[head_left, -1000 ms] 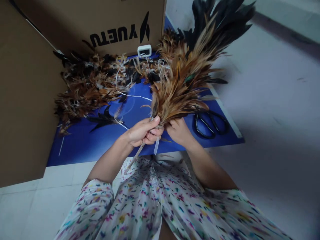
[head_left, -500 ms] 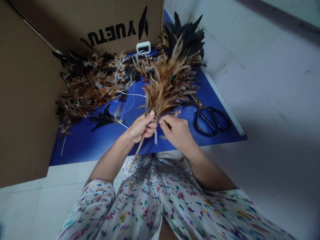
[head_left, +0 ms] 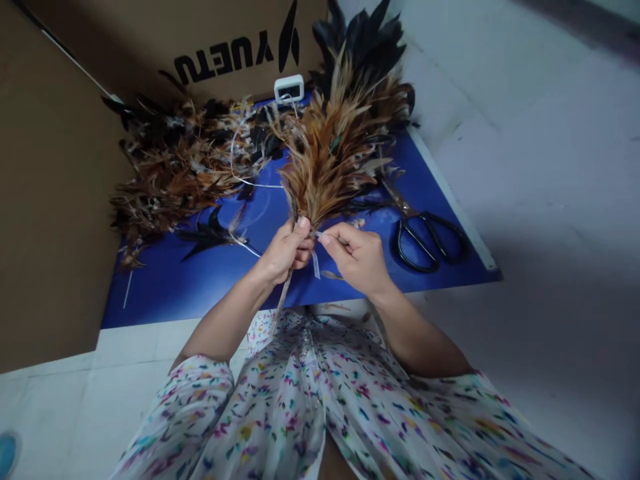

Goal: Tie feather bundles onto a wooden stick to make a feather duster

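Over the blue tabletop (head_left: 230, 293), the left hand (head_left: 287, 253) grips the feather bundle (head_left: 325, 160) at its base, while the right hand (head_left: 357, 257) pinches a white strip (head_left: 319, 233) there. Feathers obscure the tips of the scissors (head_left: 407, 211); loose feathers (head_left: 175, 167) lie left, against a cardboard box (head_left: 120, 47).

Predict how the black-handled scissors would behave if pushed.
The scissors lie flat on the blue surface, so they would probably slide rather than roll or tip. Their metal blades suggest a stiff, fairly heavy tool. Pushed at one wide handle loop, they might swivel.
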Demonstrator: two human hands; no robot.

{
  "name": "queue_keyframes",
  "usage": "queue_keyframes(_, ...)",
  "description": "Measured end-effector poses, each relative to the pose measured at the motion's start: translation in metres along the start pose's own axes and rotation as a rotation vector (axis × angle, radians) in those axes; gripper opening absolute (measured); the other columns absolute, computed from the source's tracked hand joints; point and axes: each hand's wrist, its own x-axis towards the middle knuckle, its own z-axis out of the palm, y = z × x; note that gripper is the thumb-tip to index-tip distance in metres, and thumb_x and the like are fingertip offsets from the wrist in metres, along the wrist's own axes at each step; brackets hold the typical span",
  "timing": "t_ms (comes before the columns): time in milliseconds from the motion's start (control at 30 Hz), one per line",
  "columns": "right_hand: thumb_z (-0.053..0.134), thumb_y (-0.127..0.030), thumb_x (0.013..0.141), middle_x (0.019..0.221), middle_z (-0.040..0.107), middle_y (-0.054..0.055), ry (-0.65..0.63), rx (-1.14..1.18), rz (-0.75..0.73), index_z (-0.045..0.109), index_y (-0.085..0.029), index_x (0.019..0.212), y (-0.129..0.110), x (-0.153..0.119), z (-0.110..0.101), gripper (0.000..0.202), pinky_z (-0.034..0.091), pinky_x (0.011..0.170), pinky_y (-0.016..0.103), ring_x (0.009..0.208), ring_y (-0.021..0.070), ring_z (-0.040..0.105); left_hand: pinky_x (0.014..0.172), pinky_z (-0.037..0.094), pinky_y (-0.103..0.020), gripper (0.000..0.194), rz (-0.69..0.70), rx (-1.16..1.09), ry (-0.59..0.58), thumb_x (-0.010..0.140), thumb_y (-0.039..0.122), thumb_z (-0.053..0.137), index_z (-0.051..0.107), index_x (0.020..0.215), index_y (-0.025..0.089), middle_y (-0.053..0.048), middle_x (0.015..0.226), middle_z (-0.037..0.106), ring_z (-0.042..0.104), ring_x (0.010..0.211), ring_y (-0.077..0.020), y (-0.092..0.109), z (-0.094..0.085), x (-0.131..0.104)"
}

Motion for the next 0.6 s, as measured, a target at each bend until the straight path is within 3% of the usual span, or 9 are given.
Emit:
queue_keyframes(367, 0.056, -0.032, 0.087, 0.058, 0.047, -0.005, 0.002, 0.339, 0.141, 0.057, -0.019, 0.069, 0.008, 0.011, 0.003, 0.022, 0.034, 0.055, 0.025, 0.053, 0.0093, 0.04, 0.038, 0.013, -0.014, 0.055, 0.111, 0.092, 0.125, 0.073, 0.067, 0.068, 0.037, 0.086, 0.023, 0.01, 0.059, 0.032, 0.026, 0.04, -0.0005, -0.01, -0.001, 0.008)
queue_keyframes(467, 0.056, -0.029, 0.088, 0.058, 0.049, -0.005, -0.036, 0.22, 0.044, 0.057, -0.019, 0.069, 0.016, 0.017, 0.005, 0.022, 0.034, 0.055, 0.024, 0.053, 0.0091, 0.041, 0.038, 0.012, -0.014, 0.056, 0.106, 0.055, 0.127, 0.072, 0.067, 0.069, 0.036, 0.085, 0.023, 0.011, 0.058, 0.03, 0.025, 0.039, -0.0004, -0.012, -0.003, 0.014)
queue_keyframes(600, 0.057, -0.018, 0.085, 0.062, 0.058, -0.004, -0.124, -0.066, -0.218, 0.063, -0.018, 0.078, 0.03, 0.025, 0.006, 0.01, 0.037, 0.059, 0.024, 0.055, 0.0093, 0.048, 0.038, 0.011, -0.012, 0.051, 0.002, -0.043, 0.127, 0.077, 0.063, 0.067, 0.037, 0.082, 0.022, 0.011, 0.057, 0.031, 0.023, 0.037, 0.0, -0.011, -0.006, 0.019)
